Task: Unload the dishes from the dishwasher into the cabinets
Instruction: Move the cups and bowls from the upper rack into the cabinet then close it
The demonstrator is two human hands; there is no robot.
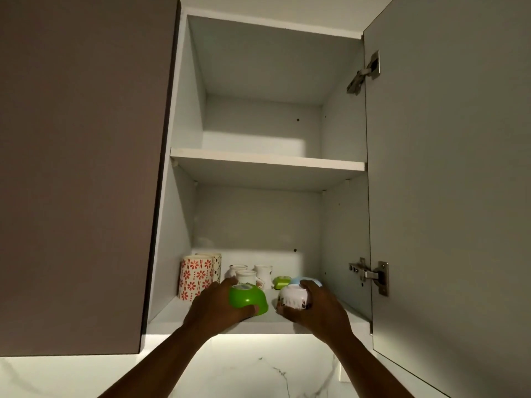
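We gripped an upturned glossy green bowl (248, 299) in our left hand (216, 306), its rim hidden; our right hand (315, 307) clasped a white patterned cup (293, 297) (partly covered).

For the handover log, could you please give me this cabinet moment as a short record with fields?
cabinet door: open
upper shelf: nothing visible on it
bottom shelf: patterned cups left, small white cups behind, bowls at front
left hand: grips upside-down green bowl
right hand: grips white patterned bowl
behind the right hand: blue bowl, partly hidden
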